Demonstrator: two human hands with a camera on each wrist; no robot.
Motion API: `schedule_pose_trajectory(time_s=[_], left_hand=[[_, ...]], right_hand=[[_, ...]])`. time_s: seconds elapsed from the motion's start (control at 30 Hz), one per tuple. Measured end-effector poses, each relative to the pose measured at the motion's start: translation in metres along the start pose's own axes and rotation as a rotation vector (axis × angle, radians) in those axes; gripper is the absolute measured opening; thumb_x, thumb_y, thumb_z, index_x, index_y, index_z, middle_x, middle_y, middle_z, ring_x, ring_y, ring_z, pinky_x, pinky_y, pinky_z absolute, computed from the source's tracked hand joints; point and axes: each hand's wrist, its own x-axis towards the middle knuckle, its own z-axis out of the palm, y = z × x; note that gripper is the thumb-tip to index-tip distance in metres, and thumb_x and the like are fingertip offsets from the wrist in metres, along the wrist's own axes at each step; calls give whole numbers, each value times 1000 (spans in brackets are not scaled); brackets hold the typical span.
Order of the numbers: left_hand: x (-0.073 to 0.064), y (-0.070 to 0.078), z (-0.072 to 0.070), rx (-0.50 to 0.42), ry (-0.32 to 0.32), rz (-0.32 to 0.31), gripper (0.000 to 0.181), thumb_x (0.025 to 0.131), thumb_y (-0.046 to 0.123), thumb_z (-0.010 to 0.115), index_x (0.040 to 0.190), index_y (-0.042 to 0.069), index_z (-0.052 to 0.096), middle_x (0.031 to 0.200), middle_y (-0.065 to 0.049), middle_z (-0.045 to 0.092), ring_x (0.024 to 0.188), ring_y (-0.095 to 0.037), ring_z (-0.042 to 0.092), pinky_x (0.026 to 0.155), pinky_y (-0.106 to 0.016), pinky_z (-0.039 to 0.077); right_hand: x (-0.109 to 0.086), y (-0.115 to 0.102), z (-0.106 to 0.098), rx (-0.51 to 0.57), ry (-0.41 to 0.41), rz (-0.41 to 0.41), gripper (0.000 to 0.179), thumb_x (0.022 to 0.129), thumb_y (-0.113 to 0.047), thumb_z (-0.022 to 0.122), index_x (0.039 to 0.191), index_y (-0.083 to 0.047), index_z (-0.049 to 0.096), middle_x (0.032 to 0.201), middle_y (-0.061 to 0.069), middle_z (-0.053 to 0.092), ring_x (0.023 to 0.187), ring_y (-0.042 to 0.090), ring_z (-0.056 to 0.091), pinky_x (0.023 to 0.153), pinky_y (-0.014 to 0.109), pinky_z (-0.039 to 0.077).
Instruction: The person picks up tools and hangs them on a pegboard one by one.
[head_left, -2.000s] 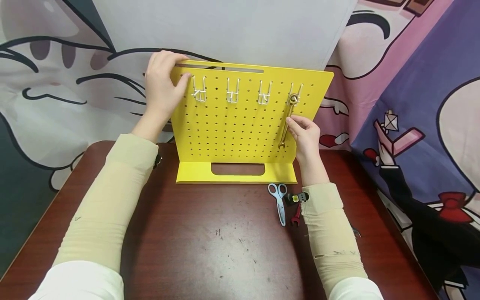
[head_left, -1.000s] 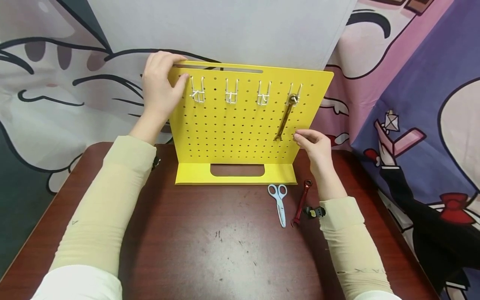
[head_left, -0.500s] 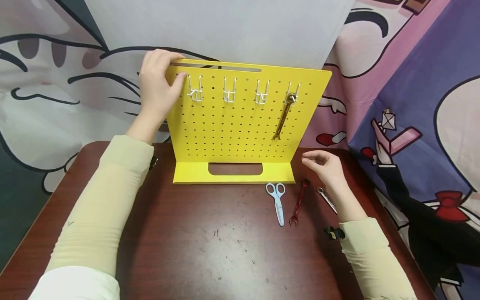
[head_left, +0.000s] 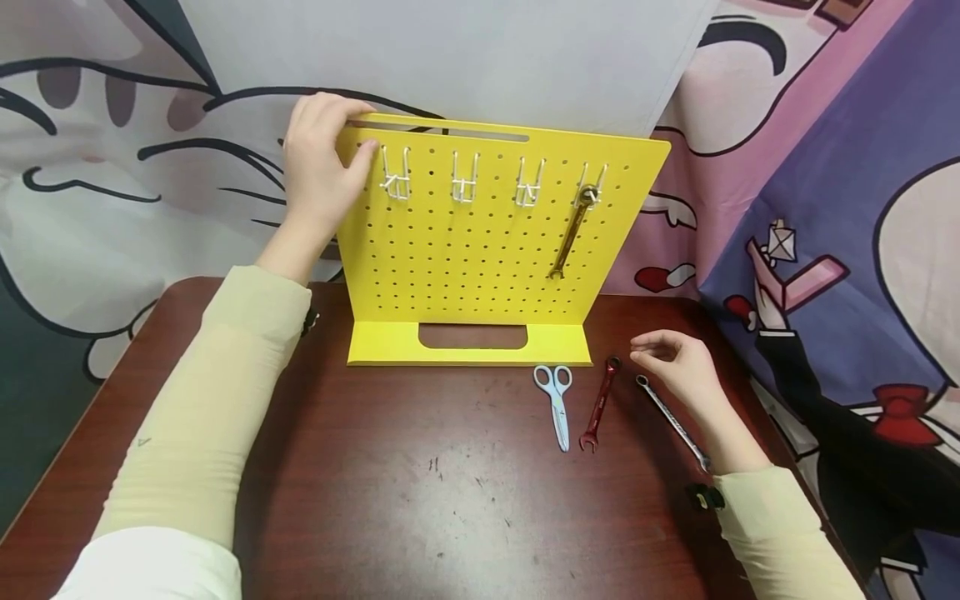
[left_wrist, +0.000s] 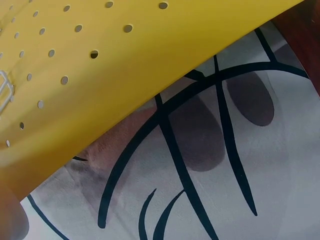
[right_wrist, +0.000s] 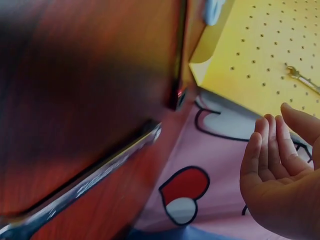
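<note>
My left hand (head_left: 321,158) grips the top left corner of a yellow pegboard (head_left: 472,258), thumb on its front and fingers over the top edge. From the rightmost white hook (head_left: 592,177) on the board hangs a brass-coloured wrench (head_left: 572,233), tilted. My right hand (head_left: 678,367) is held over the table's right side with nothing in it, fingers loosely bent. Close by it lies a silver wrench (head_left: 675,423); in the right wrist view this wrench (right_wrist: 90,182) is left of the fingers (right_wrist: 272,145). A red wrench (head_left: 600,406) and light blue scissors (head_left: 557,407) lie farther left.
Three more white hooks (head_left: 463,179) sit along the board's upper part, holding no tools. The board stands on a dark reddish-brown table (head_left: 390,467) on a yellow foot (head_left: 382,343) with a cut-out. Printed cloth (head_left: 810,167) hangs behind and to the right.
My right hand has let go of the brass-coloured wrench and moved right and down towards the silver wrench. The wrench stays on the hook, swung slightly left. My left hand keeps its grip.
</note>
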Motion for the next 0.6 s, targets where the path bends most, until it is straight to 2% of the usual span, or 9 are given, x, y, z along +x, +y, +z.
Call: schedule_pose_trajectory(time_s=[0.3, 0.6], left_hand=[[1, 3, 2, -6, -12, 21, 26, 99, 8, 72, 124, 5, 75, 123, -13, 73, 124, -30, 58, 116, -35, 41], [0, 1, -2, 24, -12, 13, 26, 100, 9, 71, 125, 5, 74, 124, -14, 73, 125, -30, 58, 116, -35, 41]], right_hand=[[-15, 28, -11, -98, -6, -14, 21, 91, -7, 82, 108, 5, 77, 91, 20, 79, 70, -15, 61, 65, 6, 49], [-23, 52, -16, -180, -73, 21, 21, 90, -9, 83, 106, 4, 78, 92, 19, 80, 71, -14, 61, 65, 7, 48]])
